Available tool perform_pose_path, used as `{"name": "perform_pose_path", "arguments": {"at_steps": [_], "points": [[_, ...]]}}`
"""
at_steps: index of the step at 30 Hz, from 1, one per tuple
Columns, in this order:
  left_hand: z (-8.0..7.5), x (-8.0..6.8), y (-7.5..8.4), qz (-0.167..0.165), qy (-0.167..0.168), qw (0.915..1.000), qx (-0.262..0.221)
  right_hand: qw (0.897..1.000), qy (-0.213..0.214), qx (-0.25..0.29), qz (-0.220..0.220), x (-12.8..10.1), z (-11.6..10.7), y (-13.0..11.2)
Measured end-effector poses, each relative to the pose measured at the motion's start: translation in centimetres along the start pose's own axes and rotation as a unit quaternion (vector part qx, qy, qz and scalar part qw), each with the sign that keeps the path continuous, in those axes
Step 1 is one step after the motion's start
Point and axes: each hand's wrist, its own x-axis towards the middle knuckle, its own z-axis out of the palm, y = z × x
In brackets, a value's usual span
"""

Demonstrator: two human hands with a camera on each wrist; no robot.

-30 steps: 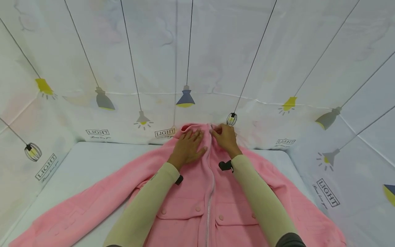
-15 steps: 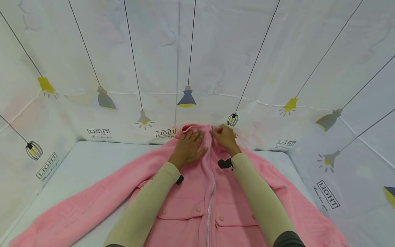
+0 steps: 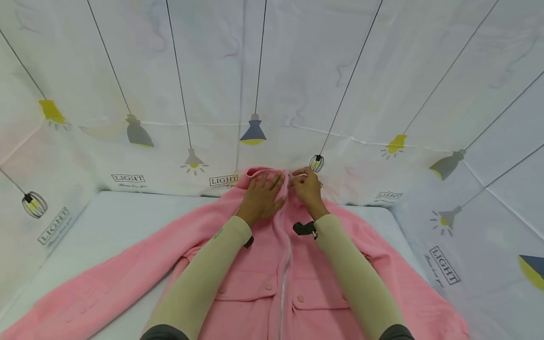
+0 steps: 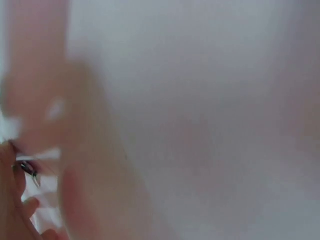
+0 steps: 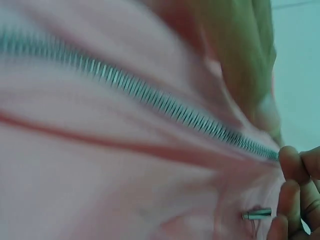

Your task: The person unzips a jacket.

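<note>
A pink jacket [image 3: 314, 262] lies front up, a zipper [image 3: 283, 288] with metal teeth running up its middle. My left hand [image 3: 261, 198] rests with spread fingers on the jacket just left of the zipper, below the collar [image 3: 265, 170]. My right hand [image 3: 307, 189] holds the collar at the zipper's top with bent fingers. In the right wrist view, a small metal zipper pull [image 5: 257, 214] sits beside curled fingertips [image 5: 290, 197]; whether they touch it is unclear. Most of the left wrist view is blurred, with fingers [image 4: 12, 195] at its left edge.
The jacket lies on a white table [image 3: 140, 212] whose far edge meets a wall covering [image 3: 204, 71] printed with lamps. One sleeve [image 3: 106, 283] stretches to the lower left, another [image 3: 408, 278] to the lower right. Black straps [image 3: 163, 333] circle the forearms.
My left hand has shifted very slightly, still flat on the jacket. The right hand stays at the collar, its index finger a little straighter and higher. The head view has tilted slightly.
</note>
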Motion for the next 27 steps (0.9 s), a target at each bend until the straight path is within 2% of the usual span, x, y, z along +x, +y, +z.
{"name": "perform_pose_path", "arguments": {"at_steps": [5, 10, 15, 18, 22, 27], "points": [[1.1, 0.3, -0.2, -0.015, -0.01, 0.9998, 0.012, 0.996, -0.01, 0.072, 0.044, -0.6, 0.8, 0.0], [2.4, 0.6, -0.5, -0.026, -0.008, 0.9994, 0.023, 0.992, -0.014, 0.094, 0.079, -1.0, 1.2, 0.9], [3.2, 0.4, -0.9, -0.02, 0.014, 0.9991, 0.033, 0.987, -0.028, 0.136, 0.078, -1.6, 1.5, 1.7], [3.2, 0.4, -1.0, -0.021, 0.002, 0.9993, 0.031, 0.983, -0.04, 0.159, 0.077, -2.0, 1.4, 2.0], [3.3, 0.5, -1.2, -0.024, -0.014, 0.9994, 0.021, 0.983, -0.053, 0.159, 0.079, -2.5, 1.2, 2.3], [3.1, 0.4, -1.5, -0.024, -0.019, 0.9993, 0.019, 0.978, -0.091, 0.167, 0.084, -3.0, 0.8, 2.6]]}}
